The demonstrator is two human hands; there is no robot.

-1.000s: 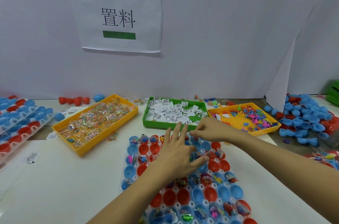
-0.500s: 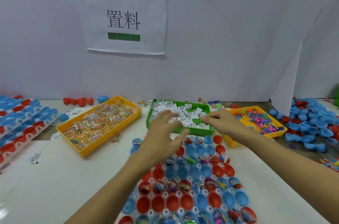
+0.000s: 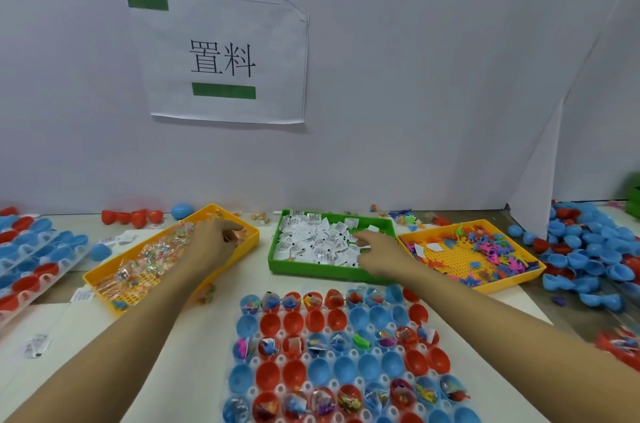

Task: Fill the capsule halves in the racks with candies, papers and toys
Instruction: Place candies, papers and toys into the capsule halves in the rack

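A clear rack point(image 3: 341, 384) of red and blue capsule halves lies in front of me; some rows hold fillings, others are bare. My left hand point(image 3: 213, 242) reaches into the yellow tray of wrapped candies point(image 3: 149, 265), fingers curled down among them; whether it grips one is hidden. My right hand point(image 3: 377, 251) rests at the right side of the green tray of folded white papers point(image 3: 313, 242), fingers bent onto the papers. A second yellow tray point(image 3: 474, 253) at the right holds small coloured toys.
More racks of capsule halves point(image 3: 29, 256) lie at the far left. Loose blue and red halves point(image 3: 595, 249) are piled at the right. A few red halves point(image 3: 133, 216) sit by the white back wall. Paper slips point(image 3: 36, 346) lie on the table.
Both hands left the rack: the left one went forward and left into the candy tray, the right one forward into the paper tray. My head tilted up a little.
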